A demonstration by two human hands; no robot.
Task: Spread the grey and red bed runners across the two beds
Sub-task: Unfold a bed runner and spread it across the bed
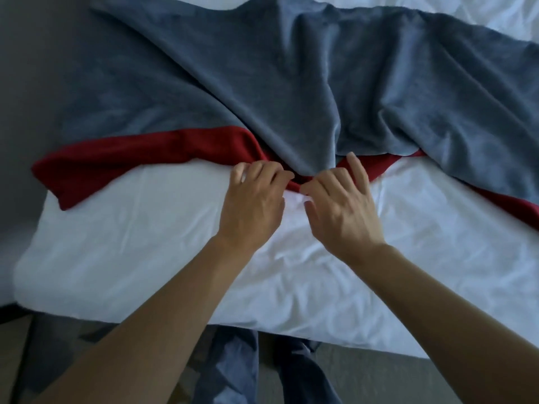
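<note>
Both hands met at the near edge of the red runner [116,158], where it bunched at the middle of the bed [131,243]. The left hand [252,205] had its fingers curled onto the red cloth, and the right hand [339,208] pinched the same edge between thumb and forefinger, its other fingers loosely spread. So each grip was closed on the red runner.

The step in hand looked like straightening that edge. The next move probably called for drawing the 2 hands apart along the edge, so the bunched part would lie flat.

The grey runner [291,83] lay rumpled over the red one, covering most of it, and its weight would likely drag. White bedding showed beyond it at top right. The floor [364,374] showed below.
</note>
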